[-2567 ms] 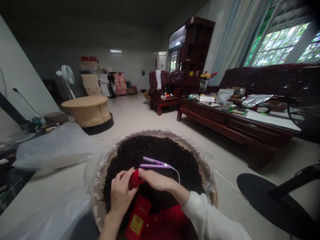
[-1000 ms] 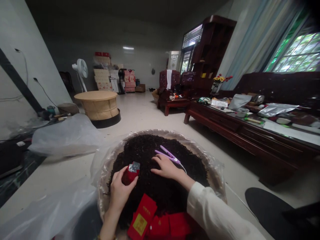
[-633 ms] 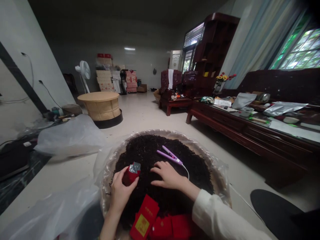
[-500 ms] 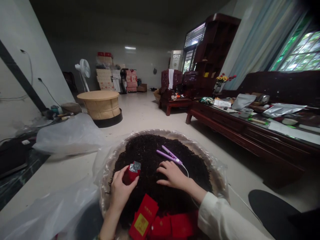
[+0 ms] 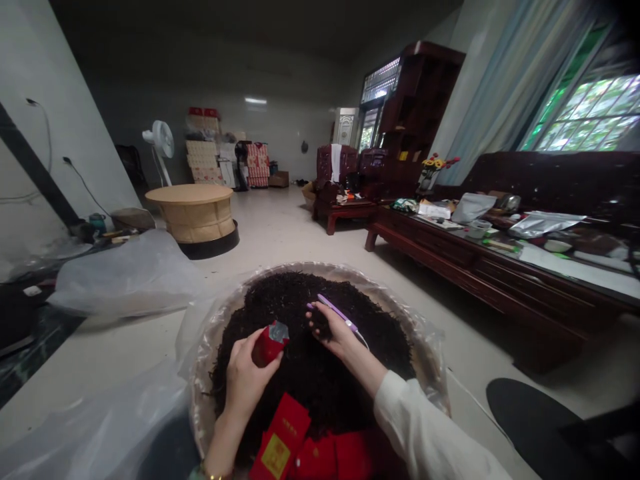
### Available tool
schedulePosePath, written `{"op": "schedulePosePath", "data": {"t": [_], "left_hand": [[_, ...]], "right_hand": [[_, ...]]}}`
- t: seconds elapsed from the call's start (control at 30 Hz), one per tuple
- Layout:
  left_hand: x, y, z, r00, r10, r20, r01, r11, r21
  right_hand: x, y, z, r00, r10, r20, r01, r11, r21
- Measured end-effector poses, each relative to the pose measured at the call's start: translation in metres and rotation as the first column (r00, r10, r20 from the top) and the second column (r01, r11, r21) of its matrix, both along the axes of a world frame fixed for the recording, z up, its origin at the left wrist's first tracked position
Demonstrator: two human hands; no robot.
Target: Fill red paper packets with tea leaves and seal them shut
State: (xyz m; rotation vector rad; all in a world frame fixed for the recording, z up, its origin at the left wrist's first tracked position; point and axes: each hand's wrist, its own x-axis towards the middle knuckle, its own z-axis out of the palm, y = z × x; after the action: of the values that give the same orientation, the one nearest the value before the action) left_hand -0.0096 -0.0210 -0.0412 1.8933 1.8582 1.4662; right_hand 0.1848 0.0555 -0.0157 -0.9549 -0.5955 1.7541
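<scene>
My left hand [image 5: 245, 380] grips a small red pouch [image 5: 267, 347] upright, its silver-lined mouth open at the top. Palm up, my right hand [image 5: 341, 335] cups some dark dried leaves, probably tea, with the fingers curled. Both hands are over a wide round basket [image 5: 199, 383] lined with clear plastic and filled with the same dark leaves [image 5: 277, 293]. A purple flat iron [image 5: 334, 308] lies on the leaves just beyond my right hand, which partly hides it. At the near side lie several red packets [image 5: 289, 423], one with a gold panel.
Clear plastic sheeting [image 5: 125, 277] lies on the floor at left, with more beside the basket. A round wooden table [image 5: 193, 213] stands further back near a white fan [image 5: 161, 140]. On the right, a long dark wooden table [image 5: 450, 257] holds silver bags and clutter. A dark round stool [image 5: 525, 417] is near right.
My right hand has turned from palm down on the leaves to palm up, lifting some of them. The pouch in my left hand has shifted slightly right, and its mouth looks wider.
</scene>
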Motion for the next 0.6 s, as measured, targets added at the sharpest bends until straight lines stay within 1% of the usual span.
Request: {"op": "schedulePosePath", "data": {"t": [0.03, 0.1, 0.17, 0.27, 0.4, 0.5, 0.6], "left_hand": [[0.002, 0.001, 0.001, 1.0, 0.001, -0.013, -0.001, 1.0, -0.007], [0.007, 0.002, 0.004, 0.999, 0.008, -0.049, -0.009, 0.999, -0.033], [0.013, 0.004, 0.009, 0.996, 0.023, -0.092, -0.03, 0.996, -0.082], [0.023, 0.005, 0.017, 0.987, 0.062, -0.149, -0.087, 0.982, -0.168], [0.034, 0.008, 0.025, 0.98, 0.092, -0.174, -0.131, 0.964, -0.231], [0.039, 0.009, 0.029, 0.98, 0.1, -0.174, -0.145, 0.953, -0.265], [0.041, 0.01, 0.032, 0.98, 0.106, -0.168, -0.152, 0.943, -0.296]], "right_hand": [[0.001, 0.001, 0.003, 0.993, 0.012, -0.116, -0.017, 0.999, -0.048], [0.003, 0.002, 0.009, 0.953, 0.02, -0.301, -0.048, 0.995, -0.084], [0.003, 0.002, 0.018, 0.922, -0.006, -0.387, -0.033, 0.995, -0.092], [-0.004, 0.001, 0.033, 0.923, -0.061, -0.381, 0.042, 0.997, -0.057], [-0.02, -0.004, 0.053, 0.944, -0.065, -0.323, 0.083, 0.996, 0.042], [-0.029, -0.007, 0.06, 0.961, -0.056, -0.272, 0.09, 0.989, 0.116], [-0.034, -0.008, 0.061, 0.981, -0.011, -0.194, 0.052, 0.977, 0.208]]}}
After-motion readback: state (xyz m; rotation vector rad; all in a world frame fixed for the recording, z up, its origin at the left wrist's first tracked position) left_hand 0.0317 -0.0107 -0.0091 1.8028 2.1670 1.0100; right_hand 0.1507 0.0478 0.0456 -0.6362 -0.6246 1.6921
